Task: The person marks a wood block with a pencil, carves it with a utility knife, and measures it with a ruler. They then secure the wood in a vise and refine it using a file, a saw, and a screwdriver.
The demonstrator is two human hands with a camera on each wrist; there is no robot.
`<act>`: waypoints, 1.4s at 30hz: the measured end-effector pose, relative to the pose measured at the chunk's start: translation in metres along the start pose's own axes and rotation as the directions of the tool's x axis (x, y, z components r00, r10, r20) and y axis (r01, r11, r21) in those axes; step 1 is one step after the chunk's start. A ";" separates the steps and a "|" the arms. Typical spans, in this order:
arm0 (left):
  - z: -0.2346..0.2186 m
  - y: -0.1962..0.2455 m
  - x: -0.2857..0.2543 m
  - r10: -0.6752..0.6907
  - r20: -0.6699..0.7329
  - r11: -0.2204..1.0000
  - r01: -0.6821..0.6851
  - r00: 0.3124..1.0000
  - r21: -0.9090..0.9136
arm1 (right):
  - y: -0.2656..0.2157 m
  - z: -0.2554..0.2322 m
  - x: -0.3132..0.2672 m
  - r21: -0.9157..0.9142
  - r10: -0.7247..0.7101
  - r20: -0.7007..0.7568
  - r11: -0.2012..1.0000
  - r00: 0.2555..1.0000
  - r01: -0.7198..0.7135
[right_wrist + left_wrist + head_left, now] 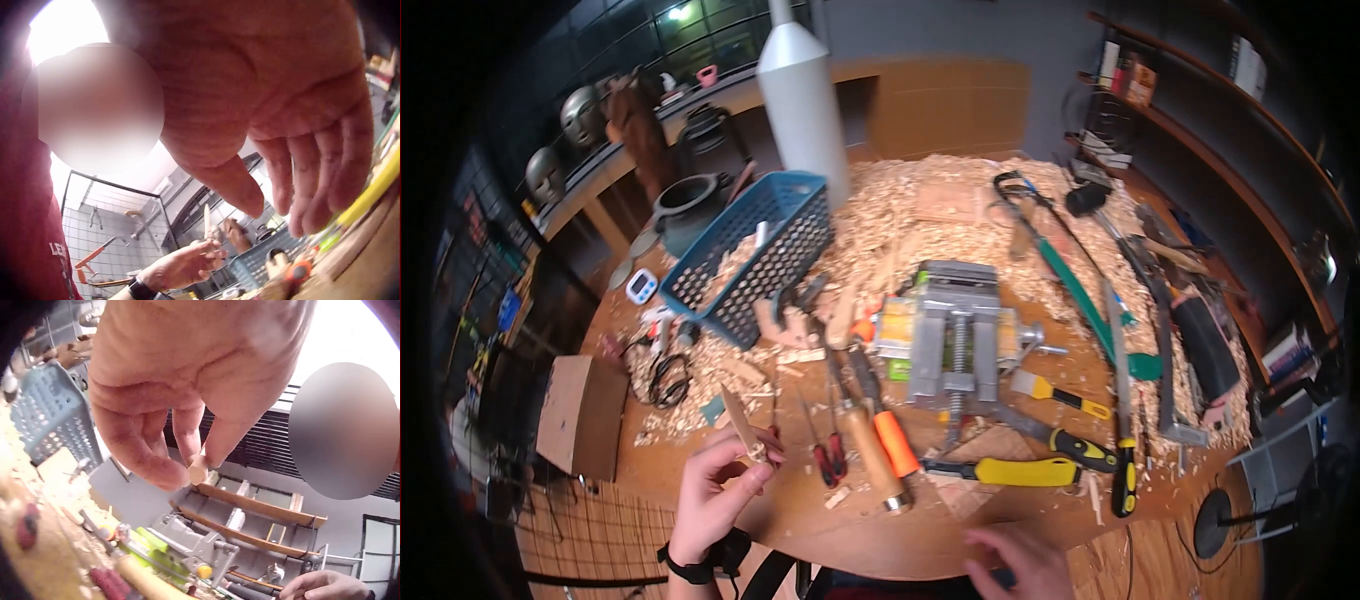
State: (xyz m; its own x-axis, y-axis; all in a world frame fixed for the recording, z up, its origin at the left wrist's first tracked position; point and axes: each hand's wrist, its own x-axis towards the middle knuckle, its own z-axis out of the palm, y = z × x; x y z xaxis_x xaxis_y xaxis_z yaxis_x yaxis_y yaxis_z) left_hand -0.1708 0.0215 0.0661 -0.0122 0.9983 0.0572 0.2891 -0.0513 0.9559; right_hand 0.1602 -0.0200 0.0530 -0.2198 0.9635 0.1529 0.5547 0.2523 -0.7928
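My left hand [718,500] pinches a small pointed wooden piece [742,425] between thumb and fingers, over the table's left front part. In the left wrist view the end of the wooden piece [197,474] shows between the fingertips of the left hand [187,387]. The right hand [1022,562] is at the table's front edge, empty, its fingers loosely extended; in the right wrist view nothing lies in the right hand [281,94]. Nearest to it is a yellow-handled tool [1025,472] on the table.
A grey vise [956,345] stands mid-table, with a blue basket [750,255] to its left. Wood shavings [890,215] cover the back. Screwdrivers [830,460], a wooden-handled chisel [875,455], a brush [1060,392] and saws [1122,400] lie around the vise.
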 end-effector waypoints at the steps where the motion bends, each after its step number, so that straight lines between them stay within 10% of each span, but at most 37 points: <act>1: -0.001 -0.006 -0.009 -0.034 -0.059 0.999 0.035 0.998 0.017 | -0.004 0.013 0.007 -0.043 -0.114 0.019 0.993 0.993 0.114; 12: -0.020 -0.053 -0.052 -0.307 -0.115 0.920 0.263 0.945 -0.292 | -0.055 0.097 0.061 -0.212 -0.347 0.267 0.889 0.899 0.406; 17: -0.015 -0.069 -0.052 -0.314 -0.050 0.885 0.273 0.948 -0.377 | -0.048 0.144 0.107 -0.605 -0.221 0.288 0.713 0.932 0.356; 25: -0.016 -0.074 -0.054 -0.266 -0.009 0.887 0.241 0.964 -0.394 | -0.055 0.159 0.118 -0.673 -0.098 0.268 0.693 0.958 0.259; 31: -0.008 -0.067 -0.051 -0.236 0.003 0.885 0.216 0.972 -0.412 | -0.054 0.120 0.123 -0.458 -0.265 0.184 0.829 0.946 0.321; 33: -0.001 -0.062 -0.052 -0.225 0.008 0.870 0.205 0.974 -0.449 | -0.066 0.097 0.117 -0.256 0.079 0.269 0.967 0.960 -0.008; 35: 0.009 -0.055 -0.053 -0.208 0.019 0.852 0.191 0.978 -0.487 | -0.037 0.083 0.099 -0.044 0.109 0.298 0.994 0.948 -0.100; 37: 0.019 -0.042 -0.055 -0.101 0.023 0.896 0.101 0.995 -0.433 | -0.025 0.063 0.083 0.493 0.244 0.579 0.654 0.777 -0.573; 42: 0.024 0.021 -0.023 0.099 0.063 0.981 -0.087 0.993 -0.174 | -0.034 0.037 0.049 0.777 0.161 0.395 0.467 0.905 -0.422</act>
State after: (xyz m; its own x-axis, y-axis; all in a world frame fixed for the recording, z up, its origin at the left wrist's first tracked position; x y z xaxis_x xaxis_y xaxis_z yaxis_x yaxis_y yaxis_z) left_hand -0.1411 -0.0017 0.0777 0.0770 0.9880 0.1337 0.1182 -0.1422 0.9828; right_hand 0.1007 0.0153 0.0651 -0.4263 0.8769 -0.2220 -0.2714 -0.3581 -0.8934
